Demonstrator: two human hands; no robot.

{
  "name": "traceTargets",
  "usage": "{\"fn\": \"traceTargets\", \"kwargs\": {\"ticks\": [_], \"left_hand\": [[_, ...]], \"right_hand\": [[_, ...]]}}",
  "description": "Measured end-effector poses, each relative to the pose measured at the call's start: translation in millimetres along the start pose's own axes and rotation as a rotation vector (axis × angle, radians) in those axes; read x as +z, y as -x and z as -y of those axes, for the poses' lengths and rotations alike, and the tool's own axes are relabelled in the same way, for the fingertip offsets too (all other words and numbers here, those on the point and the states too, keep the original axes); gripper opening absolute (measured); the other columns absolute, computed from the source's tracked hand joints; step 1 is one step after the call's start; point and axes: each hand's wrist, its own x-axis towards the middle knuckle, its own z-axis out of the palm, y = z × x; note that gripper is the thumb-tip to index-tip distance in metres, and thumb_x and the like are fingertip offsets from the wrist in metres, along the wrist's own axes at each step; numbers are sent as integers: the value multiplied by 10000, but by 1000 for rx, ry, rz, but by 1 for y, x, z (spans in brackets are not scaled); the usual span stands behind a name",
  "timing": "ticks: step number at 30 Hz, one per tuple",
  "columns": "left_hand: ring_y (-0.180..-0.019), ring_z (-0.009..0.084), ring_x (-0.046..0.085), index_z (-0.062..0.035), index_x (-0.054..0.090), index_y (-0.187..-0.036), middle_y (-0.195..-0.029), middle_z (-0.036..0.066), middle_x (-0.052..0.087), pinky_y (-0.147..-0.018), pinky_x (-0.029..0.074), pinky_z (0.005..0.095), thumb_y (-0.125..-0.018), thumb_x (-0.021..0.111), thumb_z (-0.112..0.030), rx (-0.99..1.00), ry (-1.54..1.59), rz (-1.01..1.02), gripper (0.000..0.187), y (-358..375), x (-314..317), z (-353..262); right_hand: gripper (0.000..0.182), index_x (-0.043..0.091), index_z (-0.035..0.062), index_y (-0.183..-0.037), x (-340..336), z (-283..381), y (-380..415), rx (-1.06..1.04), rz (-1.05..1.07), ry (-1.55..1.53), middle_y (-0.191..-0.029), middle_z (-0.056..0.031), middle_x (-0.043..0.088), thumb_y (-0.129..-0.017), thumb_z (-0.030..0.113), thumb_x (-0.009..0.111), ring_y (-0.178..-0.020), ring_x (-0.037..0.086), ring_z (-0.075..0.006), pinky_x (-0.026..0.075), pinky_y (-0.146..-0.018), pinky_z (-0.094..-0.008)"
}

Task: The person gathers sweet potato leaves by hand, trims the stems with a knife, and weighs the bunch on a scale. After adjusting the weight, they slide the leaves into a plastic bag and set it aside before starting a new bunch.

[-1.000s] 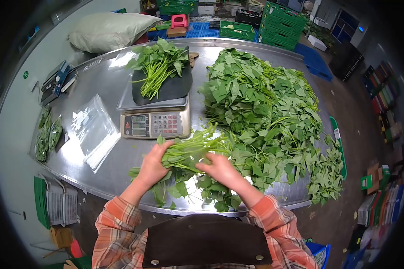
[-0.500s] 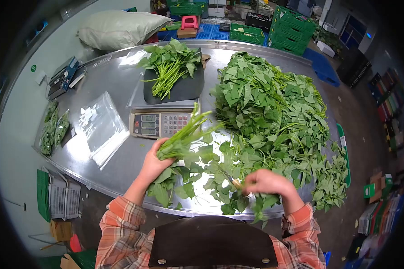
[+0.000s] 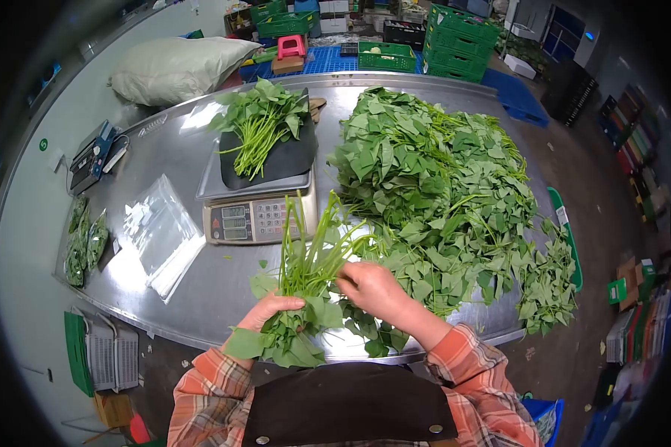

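My left hand [image 3: 270, 311] is wrapped round a bunch of sweet potato greens [image 3: 306, 272], stems pointing up and away, leaves hanging below toward the table's front edge. My right hand [image 3: 376, 292] is closed at the right side of that bunch, fingertips against the stems; what lies inside its fingers is hidden. Just beyond my hands stands a digital scale [image 3: 265, 220]. On its black pan [image 3: 235, 173] lies another bunch of greens [image 3: 257, 138]. To the right, a big heap of loose greens [image 3: 432, 179] spreads over the metal table [image 3: 238, 298].
Clear plastic bags [image 3: 164, 238] lie left of the scale, with bagged greens [image 3: 86, 242] at the table's left edge. A dark device [image 3: 93, 160] stands by the wall. Behind the table are a white sack [image 3: 183, 71] and stacked green crates [image 3: 458, 45].
The bunch has come upright and closer to me in my left hand. My right hand, earlier holding a small wooden-handled tool lower right, has moved left to the stems. The view has shifted slightly.
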Motion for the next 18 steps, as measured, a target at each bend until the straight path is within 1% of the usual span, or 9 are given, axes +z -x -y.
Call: {"fn": "traceTargets", "kwargs": {"ticks": [5,6,8,10,12,14,15,16,18], "left_hand": [[-768,138,633,-2,473,-1232,-991,95,626,-622,536,248,-782,644,-55,-29,-5,-47,485,4,3,3],[-769,138,634,-4,472,-1235,-1000,95,624,-620,536,247,-782,641,-53,-31,3,-23,487,5,1,4],[-752,159,636,36,563,-1077,-921,104,640,-646,535,270,-813,601,-106,-7,-40,-23,302,10,0,3],[-757,174,640,60,610,-995,-879,112,647,-666,535,281,-829,578,-128,23,-72,-20,253,19,8,1],[-782,182,644,68,613,-988,-874,118,648,-680,535,281,-829,574,-120,57,-103,-9,249,26,20,-6],[-992,187,577,16,464,-1219,-1101,119,578,-859,464,304,-788,630,-77,-62,-47,-15,471,20,15,-6],[-1097,189,544,-10,390,-1334,-1214,120,543,-948,428,316,-767,658,-56,-123,-20,-20,629,16,12,-6],[-1087,189,549,-7,392,-1330,-1206,122,547,-939,434,315,-765,657,-53,-154,-8,-20,626,12,10,-4],[-1069,191,558,-3,397,-1323,-1191,124,554,-920,444,313,-762,656,-48,-160,-22,-1,621,8,14,-2]], "right_hand": [[48,624,48,-808,-33,-8,3,-172,-101,241,-731,-119,602,-777,82,639,-708,589,-287,476,-672,-376],[52,628,45,-809,-43,-16,5,-135,-192,287,-741,-121,607,-773,79,642,-715,587,-290,476,-671,-372],[80,633,27,-823,-69,-33,6,36,-422,297,-768,-135,614,-770,86,648,-739,580,-304,476,-676,-371],[146,630,4,-853,-105,-54,8,194,-339,481,-814,-162,613,-753,102,670,-796,564,-333,459,-734,-416],[275,618,-2,-975,-109,-47,6,142,-427,497,-949,-174,611,-777,180,676,-898,563,-323,444,-819,-399],[423,580,-6,-1090,-97,-29,-3,231,-302,76,-1075,-173,588,-796,284,670,-1004,546,-298,419,-889,-379],[474,566,-8,-1119,-90,-17,-8,321,-199,-155,-1059,-163,608,-815,346,646,-1013,557,-288,415,-904,-370],[417,556,7,-1137,-78,-11,-12,272,-185,-208,-954,-103,636,-820,258,656,-859,607,-171,468,-782,-289],[368,589,23,-1084,-67,6,-21,311,-141,-274,-832,-133,646,-819,272,647,-781,614,-298,483,-751,-345]]}}
